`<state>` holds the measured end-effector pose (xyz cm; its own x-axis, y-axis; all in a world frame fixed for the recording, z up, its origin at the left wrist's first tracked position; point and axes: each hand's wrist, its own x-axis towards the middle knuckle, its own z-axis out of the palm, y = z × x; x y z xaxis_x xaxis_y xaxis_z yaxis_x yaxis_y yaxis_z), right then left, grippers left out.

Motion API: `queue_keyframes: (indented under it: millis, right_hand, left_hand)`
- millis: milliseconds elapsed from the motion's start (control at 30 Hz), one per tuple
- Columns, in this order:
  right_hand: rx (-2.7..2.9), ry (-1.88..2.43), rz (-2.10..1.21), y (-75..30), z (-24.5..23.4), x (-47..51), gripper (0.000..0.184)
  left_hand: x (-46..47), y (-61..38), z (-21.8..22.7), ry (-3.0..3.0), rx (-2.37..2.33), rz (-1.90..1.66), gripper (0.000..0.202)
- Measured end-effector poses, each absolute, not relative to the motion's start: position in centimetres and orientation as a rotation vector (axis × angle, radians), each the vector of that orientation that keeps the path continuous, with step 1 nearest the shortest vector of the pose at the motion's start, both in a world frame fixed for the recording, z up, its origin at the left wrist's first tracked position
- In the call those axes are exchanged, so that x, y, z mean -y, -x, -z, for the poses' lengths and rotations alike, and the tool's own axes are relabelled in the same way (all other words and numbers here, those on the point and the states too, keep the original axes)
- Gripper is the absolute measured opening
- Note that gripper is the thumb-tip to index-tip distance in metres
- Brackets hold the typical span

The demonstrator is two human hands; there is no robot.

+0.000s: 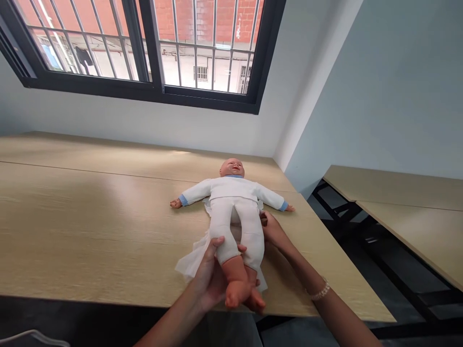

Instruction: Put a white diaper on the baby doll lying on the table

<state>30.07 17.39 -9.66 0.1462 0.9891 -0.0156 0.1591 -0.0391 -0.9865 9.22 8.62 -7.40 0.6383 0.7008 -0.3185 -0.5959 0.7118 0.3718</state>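
Observation:
A baby doll (237, 193) lies on its back on the wooden table, arms spread and bare feet at the near edge. It wears a white top with blue cuffs and white trousers (222, 226). My left hand (213, 274) is wrapped round the lower legs from beneath, thumb on one trouser leg and fingertips showing between the legs. At the hip on the right, my right hand (271, 229) has curled fingers against the trousers; what they pinch is partly hidden. Sheer white fabric (191, 258) is spread out under the doll.
The wooden table (90, 226) reaches to the wall under a barred window (155, 91). To the right, past a gap, stands another wooden table (415, 226) with black metal legs. A beaded bracelet (320, 291) circles my right wrist.

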Motion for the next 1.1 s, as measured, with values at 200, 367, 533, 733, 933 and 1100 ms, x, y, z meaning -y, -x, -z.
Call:
queue_keyframes:
  millis: [200, 367, 533, 733, 933, 1100]
  right_hand:
    - [1.139, 1.520, -1.121, -29.9, 9.2, -14.7, 0.056]
    - [1.200, 1.439, -1.236, -27.9, 7.7, -10.3, 0.098]
    - [1.277, 1.455, -1.178, -28.5, 8.0, -9.7, 0.103]
    - [1.310, 1.499, -1.097, -30.4, 8.4, -10.3, 0.086]
    - [1.481, 1.636, -0.902, -31.6, 9.3, -10.0, 0.081]
    - [1.811, 1.691, 0.159, -28.1, 8.2, -6.3, 0.053]
  left_hand:
    - [-8.1, -8.9, 7.3, -0.151, -0.598, -0.833, 0.047]
    - [-8.4, -8.1, 7.2, -0.210, -0.535, -0.813, 0.037]
    - [-9.2, -5.4, 7.0, -0.356, -0.621, -0.772, 0.041]
    - [-10.6, -1.5, 5.9, -0.628, -0.904, -0.825, 0.046]
    - [-11.3, -0.4, 6.6, -0.978, -0.980, -0.863, 0.064]
    - [-11.2, -0.6, 7.4, -1.003, -1.018, -0.891, 0.069]
